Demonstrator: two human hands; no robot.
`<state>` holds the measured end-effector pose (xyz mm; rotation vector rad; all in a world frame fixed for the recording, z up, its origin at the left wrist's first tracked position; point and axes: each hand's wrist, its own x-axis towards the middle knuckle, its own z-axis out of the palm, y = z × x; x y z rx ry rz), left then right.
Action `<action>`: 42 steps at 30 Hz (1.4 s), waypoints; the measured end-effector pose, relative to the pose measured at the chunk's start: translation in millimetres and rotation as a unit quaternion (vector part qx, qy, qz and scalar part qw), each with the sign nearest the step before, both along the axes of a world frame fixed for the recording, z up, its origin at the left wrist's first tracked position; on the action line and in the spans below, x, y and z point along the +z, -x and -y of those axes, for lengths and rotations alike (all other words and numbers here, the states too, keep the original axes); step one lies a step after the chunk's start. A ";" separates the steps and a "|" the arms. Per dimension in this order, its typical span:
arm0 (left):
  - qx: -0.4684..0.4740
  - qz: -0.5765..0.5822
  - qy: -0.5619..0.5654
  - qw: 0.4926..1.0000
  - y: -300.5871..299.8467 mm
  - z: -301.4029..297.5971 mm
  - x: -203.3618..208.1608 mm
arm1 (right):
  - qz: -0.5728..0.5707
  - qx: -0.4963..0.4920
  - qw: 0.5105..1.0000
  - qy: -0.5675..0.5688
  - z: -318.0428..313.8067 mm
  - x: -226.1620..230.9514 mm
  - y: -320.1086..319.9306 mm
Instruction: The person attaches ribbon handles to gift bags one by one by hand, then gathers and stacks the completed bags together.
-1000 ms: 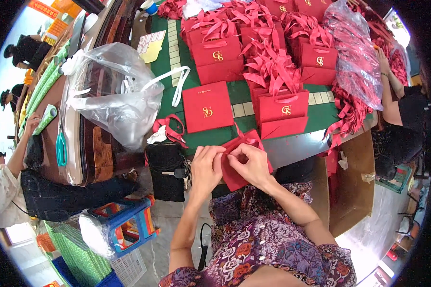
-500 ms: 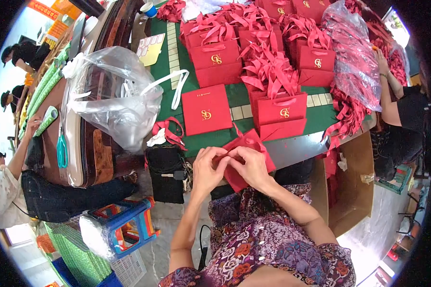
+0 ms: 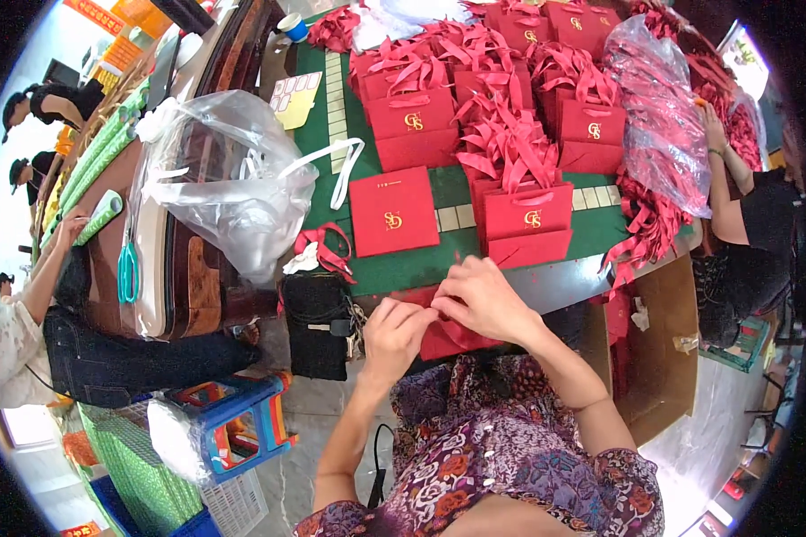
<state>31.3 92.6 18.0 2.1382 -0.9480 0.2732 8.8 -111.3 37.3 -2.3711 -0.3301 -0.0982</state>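
Red paper gift bag (image 3: 448, 338), held flat over the person's lap at the near edge of the green table (image 3: 457, 259), mostly covered by both hands. Left hand (image 3: 396, 336) clenched on the bag's left part, fingertips pinching at its top edge. Right hand (image 3: 482, 300) lying over the bag's upper right, thumb and fingers pinched on the same edge, touching the left hand's fingertips. Just beyond on the table: one flat red bag with gold emblem (image 3: 393, 211); one standing red bag with ribbon handles (image 3: 527, 220); further rows of like bags behind. Loose red ribbon (image 3: 324, 244) left of the flat bag. Black pouch (image 3: 318, 322) hanging beside the left hand. Clear plastic bag (image 3: 224, 183) further left. Teal scissors (image 3: 127, 271) on the wooden surface at far left.
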 end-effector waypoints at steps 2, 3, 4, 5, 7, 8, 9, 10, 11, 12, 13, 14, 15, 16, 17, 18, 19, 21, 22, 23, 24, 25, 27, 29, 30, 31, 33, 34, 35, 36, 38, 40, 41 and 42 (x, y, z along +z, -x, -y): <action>-0.029 0.033 -0.010 0.999 2.2 1.4 3.4 | -0.023 0.025 0.999 -0.001 2.3 -2.5 -3.1; -0.043 0.061 -0.023 0.997 1.7 1.7 4.1 | -0.062 0.027 0.998 -0.020 4.1 -2.1 -6.5; -0.043 0.062 -0.023 0.997 0.9 2.5 3.0 | -0.101 0.030 0.994 -0.039 5.2 -2.1 -8.6; -0.043 0.068 -0.012 0.997 -0.4 3.8 1.0 | -0.100 0.029 0.994 -0.038 5.4 -3.2 -9.6; -0.043 0.075 0.000 0.996 -4.0 5.9 -2.7 | -0.110 0.000 0.985 -0.133 4.7 -10.1 -11.7; -0.037 0.037 0.014 0.999 -6.7 7.8 -5.0 | -0.109 0.000 0.985 -0.132 3.3 -16.3 -12.2; -0.031 -0.001 0.027 0.999 -8.5 9.2 -7.8 | -0.094 -0.051 0.980 -0.167 0.3 -23.7 -12.0; -0.031 -0.001 0.029 0.999 -8.8 11.6 -11.8 | -0.078 -0.102 0.971 -0.202 -1.7 -28.7 -12.7; 0.016 -0.078 0.038 0.996 -8.1 14.3 -16.9 | -0.091 -0.127 0.969 -0.190 -3.2 -30.0 -15.5; 0.063 -0.154 0.047 0.985 -7.8 16.6 -22.1 | -0.091 -0.128 0.969 -0.189 -2.4 -34.7 -15.9; 0.119 -0.216 0.056 0.968 -10.1 18.9 -26.9 | -0.054 -0.118 0.975 -0.182 -0.4 -40.9 -15.8; 0.120 -0.216 0.057 0.967 -14.5 17.8 -29.7 | -0.018 -0.107 0.979 -0.175 -0.1 -38.8 -17.2; 0.129 -0.206 0.009 0.970 -19.9 15.3 -31.7 | 0.011 -0.140 0.976 -0.167 2.1 -35.2 -17.7; 0.138 -0.196 -0.038 0.970 -25.3 13.5 -33.4 | 0.011 -0.139 0.976 -0.166 5.6 -29.7 -17.2; 0.148 -0.214 -0.078 0.962 -30.1 13.5 -34.4 | 0.008 -0.184 0.976 -0.117 8.7 -16.4 -17.5; 0.149 -0.214 -0.077 0.962 -32.4 14.1 -35.2 | 0.004 -0.227 0.972 -0.067 10.7 -9.8 -17.9; 0.153 -0.207 -0.093 0.962 -34.0 14.3 -35.8 | -0.008 -0.226 0.974 -0.028 11.8 -15.0 -19.0; 0.152 -0.200 -0.110 0.962 -37.5 17.6 -36.6 | -0.043 -0.211 0.976 0.037 7.0 -19.9 -20.8; 0.150 -0.205 -0.124 0.959 -39.0 18.7 -36.6 | -0.078 -0.193 0.973 0.100 2.6 -23.2 -22.3; 0.149 -0.209 -0.139 0.956 -40.0 18.9 -36.6 | -0.093 -0.189 0.968 0.133 -2.5 -31.0 -24.9; 0.150 -0.209 -0.139 0.956 -40.2 19.3 -38.4 | -0.093 -0.188 0.969 0.133 -5.5 -37.0 -27.0; 0.152 -0.208 -0.135 0.957 -40.1 20.3 -41.7 | -0.103 -0.192 0.966 0.141 -8.0 -42.3 -28.8; 0.155 -0.208 -0.128 0.957 -39.9 21.8 -43.5 | -0.103 -0.204 0.962 0.148 -10.8 -53.0 -32.3; 0.156 -0.230 -0.134 0.951 -40.0 23.4 -44.2 | -0.093 -0.204 0.964 0.143 -11.9 -57.4 -31.7; 0.156 -0.230 -0.134 0.951 -38.8 24.0 -44.0 | -0.083 -0.205 0.966 0.137 -12.4 -57.9 -31.0; 0.158 -0.233 -0.108 0.954 -36.6 24.4 -43.3 | -0.083 -0.205 0.966 0.137 -10.9 -56.2 -28.5; 0.161 -0.234 -0.081 0.955 -33.0 22.9 -45.9 | -0.045 -0.142 0.989 -0.012 -6.6 -47.3 -22.8; 0.146 -0.302 0.023 0.942 -31.3 22.1 -51.6 | -0.044 -0.141 0.989 -0.012 -4.6 -43.6 -21.4; 0.126 -0.366 0.126 0.913 -29.1 22.2 -52.4 | -0.067 -0.122 0.988 -0.072 -2.6 -39.7 -18.3; 0.125 -0.366 0.126 0.913 -27.4 21.5 -52.9 | -0.089 -0.102 0.982 -0.132 -1.0 -36.4 -16.0; 0.058 -0.454 0.226 0.860 -25.4 21.5 -51.2 | -0.107 -0.099 0.975 -0.169 1.2 -31.6 -12.6; 0.052 -0.460 0.235 0.855 -23.3 24.2 -46.3 | -0.125 -0.097 0.966 -0.205 3.3 -28.5 -9.4; 0.049 -0.466 0.244 0.849 -22.9 25.1 -43.6 | -0.117 -0.092 0.967 -0.206 3.3 -27.0 -8.4; 0.048 -0.465 0.244 0.850 -22.7 26.4 -42.8 | -0.110 -0.087 0.968 -0.208 3.3 -25.1 -7.5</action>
